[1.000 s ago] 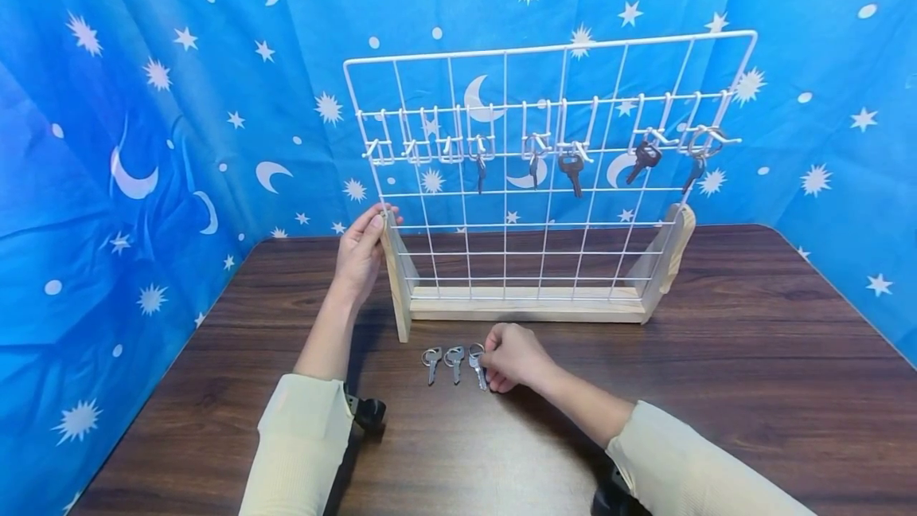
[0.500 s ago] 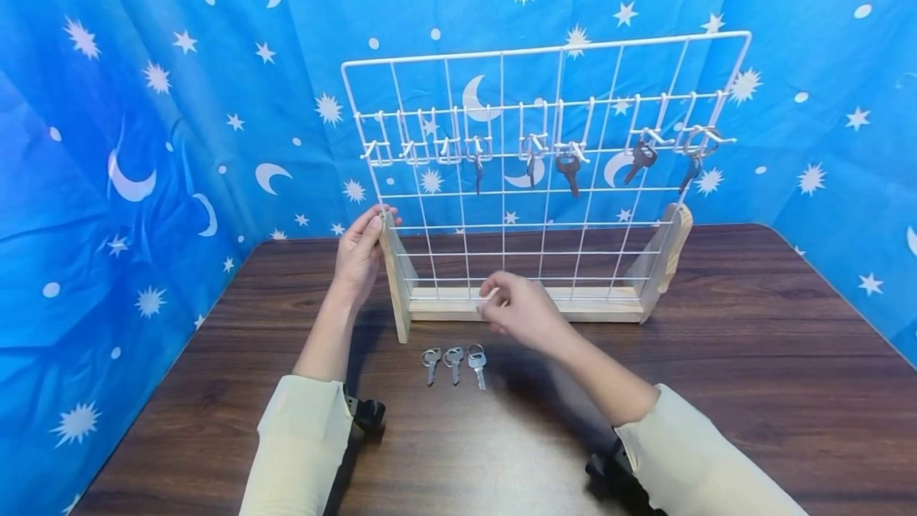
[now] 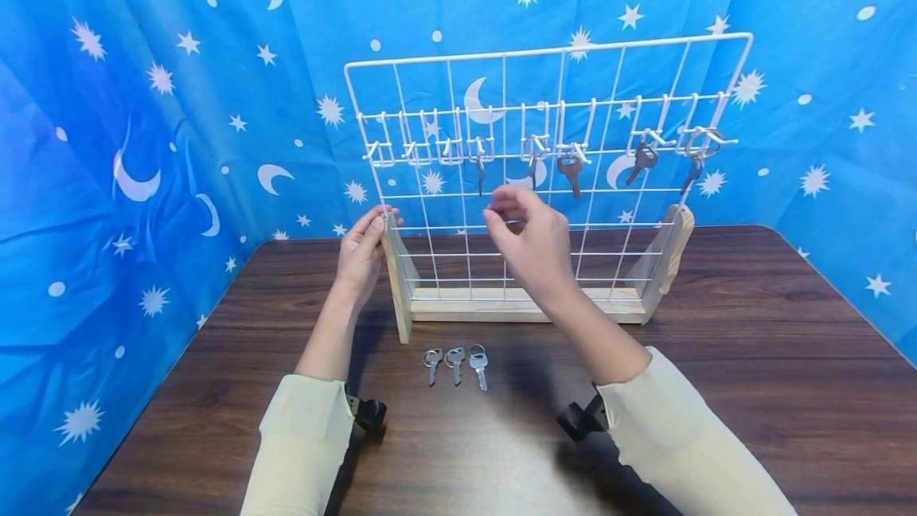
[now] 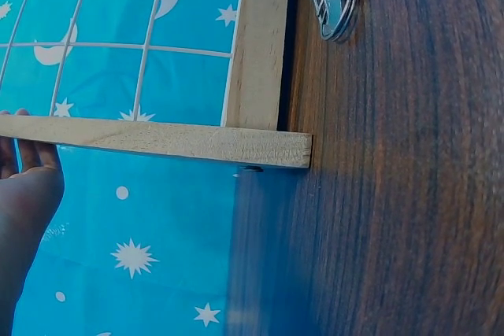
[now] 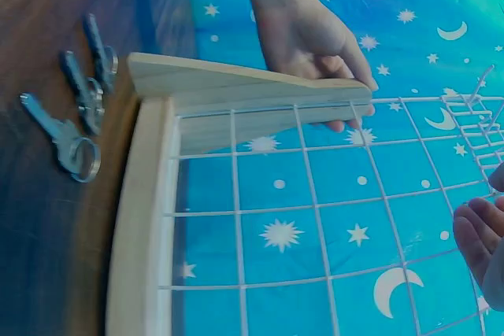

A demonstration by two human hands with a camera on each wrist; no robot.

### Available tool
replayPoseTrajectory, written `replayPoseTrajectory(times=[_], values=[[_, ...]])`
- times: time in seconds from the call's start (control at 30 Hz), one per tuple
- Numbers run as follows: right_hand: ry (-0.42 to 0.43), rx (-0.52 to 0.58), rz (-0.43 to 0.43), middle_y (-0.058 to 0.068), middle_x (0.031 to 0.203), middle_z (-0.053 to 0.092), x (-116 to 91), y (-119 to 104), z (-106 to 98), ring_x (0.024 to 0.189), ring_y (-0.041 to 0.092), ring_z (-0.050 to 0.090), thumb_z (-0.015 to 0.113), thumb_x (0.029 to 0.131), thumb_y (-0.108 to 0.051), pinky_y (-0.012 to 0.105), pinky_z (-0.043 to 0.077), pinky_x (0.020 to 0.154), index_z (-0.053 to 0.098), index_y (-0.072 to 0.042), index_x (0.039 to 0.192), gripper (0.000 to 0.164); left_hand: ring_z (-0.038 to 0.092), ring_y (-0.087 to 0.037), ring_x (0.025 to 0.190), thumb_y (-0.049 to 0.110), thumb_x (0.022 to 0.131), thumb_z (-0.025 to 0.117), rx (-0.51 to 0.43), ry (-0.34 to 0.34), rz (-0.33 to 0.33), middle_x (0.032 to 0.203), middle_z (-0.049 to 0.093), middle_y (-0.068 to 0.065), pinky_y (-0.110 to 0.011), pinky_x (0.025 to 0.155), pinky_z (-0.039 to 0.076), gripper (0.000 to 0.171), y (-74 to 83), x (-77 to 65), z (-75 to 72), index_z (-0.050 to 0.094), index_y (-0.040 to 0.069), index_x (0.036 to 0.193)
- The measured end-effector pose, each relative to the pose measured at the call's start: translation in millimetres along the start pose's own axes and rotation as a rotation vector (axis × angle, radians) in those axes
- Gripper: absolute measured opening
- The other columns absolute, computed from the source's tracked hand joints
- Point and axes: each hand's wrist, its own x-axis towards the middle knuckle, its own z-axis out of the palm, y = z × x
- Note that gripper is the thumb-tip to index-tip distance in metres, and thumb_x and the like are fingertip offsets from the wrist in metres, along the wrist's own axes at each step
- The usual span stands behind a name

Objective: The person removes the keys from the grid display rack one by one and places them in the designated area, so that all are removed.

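Right hand (image 3: 537, 249) rose, grip unclear, before the rack (image 3: 466, 311) holding five keys (image 3: 570, 173).

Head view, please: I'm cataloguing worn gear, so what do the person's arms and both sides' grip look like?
The left sleeve and right sleeve are pale cream, ending partway down the forearms. A small black device juts out by the left cuff, a similar one by the right. The left grip and right grip are ungloved.
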Motion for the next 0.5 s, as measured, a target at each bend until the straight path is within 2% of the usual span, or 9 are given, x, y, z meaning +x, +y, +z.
replayPoseTrajectory(times=[0.1,0.17,0.3,0.4,0.5], values=[[0.048,-0.024,-0.038,0.011,0.098,0.067,7,-2,4,0.088,0.019,0.065,0.065,0.085,-0.007,0.029,0.054,0.074,0.061,0.001,0.106,0.022,0.051,-0.025,0.114,0.012,0.098,0.045,0.004,0.003,-0.003,0.125,0.051,-0.022,-0.032,0.1,0.038,0.045,0.0,-0.3,-0.3,0.034,-0.016,0.132],[0.065,-0.026,-0.044,0.012,0.101,0.067,10,-4,7,0.091,0.019,0.065,0.066,0.085,-0.006,0.028,0.053,0.077,0.06,0.001,0.107,0.024,0.052,-0.023,0.113,0.014,0.098,0.046,0.003,0.0,-0.002,0.126,0.049,-0.024,-0.032,0.1,0.038,0.044,-0.1,-0.6,-0.6,0.037,-0.014,0.131],[0.078,-0.006,-0.044,0.015,0.103,0.066,16,-6,13,0.094,0.021,0.064,0.065,0.085,-0.004,0.025,0.052,0.08,0.06,0.003,0.108,0.025,0.055,-0.019,0.108,0.016,0.097,0.049,-0.009,-0.005,0.006,0.117,0.058,-0.012,-0.032,0.099,0.039,0.031,-0.5,-0.9,-1.4,0.051,-0.001,0.123],[0.086,0.017,-0.04,0.016,0.102,0.065,19,-6,17,0.093,0.022,0.064,0.065,0.085,-0.003,0.024,0.051,0.081,0.059,0.005,0.108,0.025,0.057,-0.016,0.105,0.017,0.097,0.049,-0.014,-0.008,0.012,0.11,0.062,-0.002,-0.031,0.098,0.04,0.026,-0.7,-1.0,-1.8,0.055,0.004,0.118],[0.103,0.04,-0.03,0.017,0.1,0.065,21,-6,21,0.091,0.022,0.065,0.066,0.084,-0.003,0.024,0.052,0.08,0.057,0.005,0.108,0.026,0.057,-0.016,0.105,0.017,0.097,0.05,-0.014,-0.013,0.016,0.113,0.06,-0.006,-0.031,0.098,0.04,0.032,-0.8,-0.7,-1.8,0.051,-0.001,0.122]])
